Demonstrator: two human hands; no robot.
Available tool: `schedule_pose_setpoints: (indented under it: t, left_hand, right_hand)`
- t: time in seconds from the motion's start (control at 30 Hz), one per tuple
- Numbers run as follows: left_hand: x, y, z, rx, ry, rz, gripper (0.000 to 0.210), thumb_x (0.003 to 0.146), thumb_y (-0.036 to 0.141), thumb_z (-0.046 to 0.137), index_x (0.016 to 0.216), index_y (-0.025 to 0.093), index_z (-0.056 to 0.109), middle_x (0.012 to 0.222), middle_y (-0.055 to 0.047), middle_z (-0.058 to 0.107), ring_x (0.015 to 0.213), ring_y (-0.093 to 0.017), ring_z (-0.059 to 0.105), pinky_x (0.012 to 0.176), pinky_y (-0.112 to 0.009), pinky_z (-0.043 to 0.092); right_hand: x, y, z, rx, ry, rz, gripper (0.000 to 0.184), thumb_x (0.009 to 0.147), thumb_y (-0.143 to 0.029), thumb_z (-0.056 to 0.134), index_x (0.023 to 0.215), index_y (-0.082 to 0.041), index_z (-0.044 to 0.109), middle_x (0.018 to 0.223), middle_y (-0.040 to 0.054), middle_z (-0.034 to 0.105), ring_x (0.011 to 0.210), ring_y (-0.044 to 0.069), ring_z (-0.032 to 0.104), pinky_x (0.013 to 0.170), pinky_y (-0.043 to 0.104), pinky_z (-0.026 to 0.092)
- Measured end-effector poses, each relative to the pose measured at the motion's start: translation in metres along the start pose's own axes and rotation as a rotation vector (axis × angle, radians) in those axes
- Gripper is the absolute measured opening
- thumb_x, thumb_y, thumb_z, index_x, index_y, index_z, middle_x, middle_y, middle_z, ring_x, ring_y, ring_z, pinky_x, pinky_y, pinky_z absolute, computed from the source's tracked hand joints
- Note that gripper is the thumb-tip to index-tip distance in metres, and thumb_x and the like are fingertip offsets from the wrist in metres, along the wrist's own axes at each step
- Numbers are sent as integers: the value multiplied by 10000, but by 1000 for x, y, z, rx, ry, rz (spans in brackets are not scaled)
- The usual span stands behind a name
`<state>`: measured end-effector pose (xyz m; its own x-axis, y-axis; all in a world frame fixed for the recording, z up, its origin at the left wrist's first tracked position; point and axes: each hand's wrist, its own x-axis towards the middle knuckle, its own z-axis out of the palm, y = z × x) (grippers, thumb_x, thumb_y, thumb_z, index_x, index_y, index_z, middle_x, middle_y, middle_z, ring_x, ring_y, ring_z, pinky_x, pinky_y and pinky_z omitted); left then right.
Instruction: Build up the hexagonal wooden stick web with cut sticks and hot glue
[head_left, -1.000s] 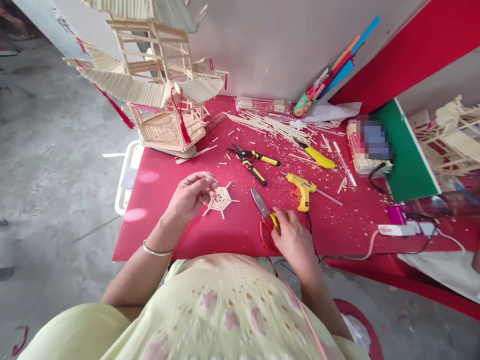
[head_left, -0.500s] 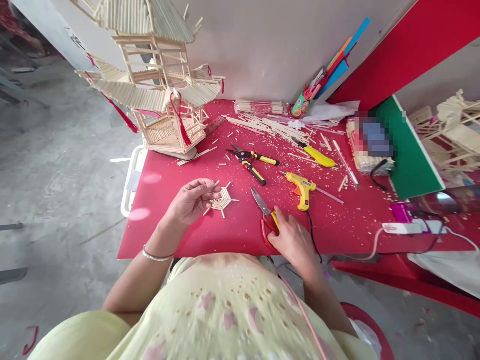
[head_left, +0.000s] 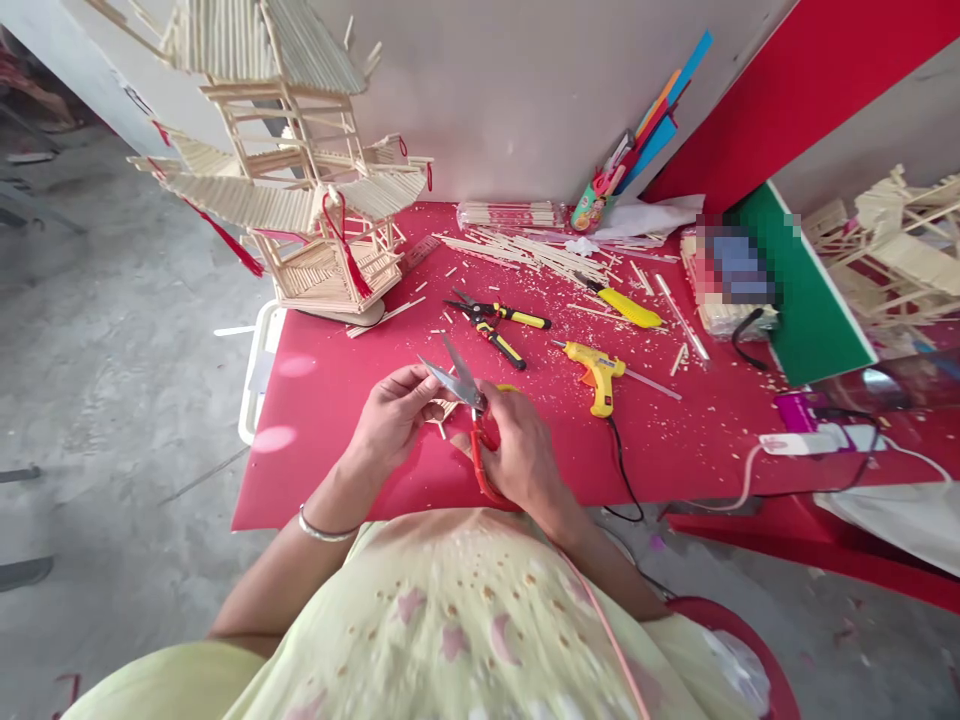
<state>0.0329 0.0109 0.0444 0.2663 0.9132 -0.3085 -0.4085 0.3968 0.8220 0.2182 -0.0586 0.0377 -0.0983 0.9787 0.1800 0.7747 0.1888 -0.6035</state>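
Observation:
My right hand [head_left: 521,440] grips a pair of scissors [head_left: 478,455] with red and yellow handles. The blades are spread and point up and left, reaching my left fingertips. My left hand [head_left: 390,420] is closed in a pinch on a short wooden stick, which the fingers and blades mostly hide. Below the blades, a small web-shaped piece of sticks [head_left: 444,410] lies on the red table, partly covered by my hands. Just beyond are yellow-and-black pliers [head_left: 495,325], and a yellow glue gun [head_left: 596,370] lies to the right.
A stick-built pagoda model [head_left: 300,190] with red tassels stands at the back left of the table [head_left: 300,465]. Loose sticks [head_left: 525,255], a yellow utility knife [head_left: 628,307] and scraps spread across the back. A power strip [head_left: 806,443] with cords lies on the right.
My right hand has lifted the scissors off the table and brought them left, blades now apart, to my left fingertips. My left hand has shifted slightly right and down, still pinching.

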Motion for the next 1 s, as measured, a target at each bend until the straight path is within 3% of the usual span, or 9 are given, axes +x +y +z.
schedule_pose_setpoints:
  t: [0.17,0.37,0.53,0.77,1.0]
  left_hand:
    - [2,4,11,16,83,43,395,623,381,963,844,147,732,699,-13,718,498,-82,598,485,-201,513]
    - [16,9,16,30,170,123,369,629,369,957,842,153,746,712,-12,730,484,-77,584,442,-190,468]
    - [30,14,17,78,191,179,319,666,356,934,853,157,770,710,-14,730,516,-64,581,495,-181,468]
    - [57,19,11,250,194,292,241,720,363,883,830,165,798,742,-40,740,584,-99,601,536,-221,470]
    - [87,19,15,299,191,330,181,732,315,864,814,163,807,673,-28,723,590,-96,599,557,-212,464]
  right_hand:
    - [16,-4,7,-62,-49,21,660,991,-531,599,1552,-221,441,1200,141,664,1129,299,636,923,377,529]
    - [35,-7,8,-5,-39,36,593,992,-478,610,1510,-231,460,1267,123,679,1141,272,654,921,347,521]
    - [49,-11,6,68,-83,82,509,1015,-477,564,1463,-248,488,1120,78,717,1002,238,685,816,309,505]
    - [70,-11,7,70,-90,111,483,1016,-493,541,1422,-232,512,1113,85,733,989,244,694,771,301,470]
    - [90,-4,16,106,-96,201,450,1036,-545,482,1320,-210,581,971,68,763,851,233,717,670,278,412]
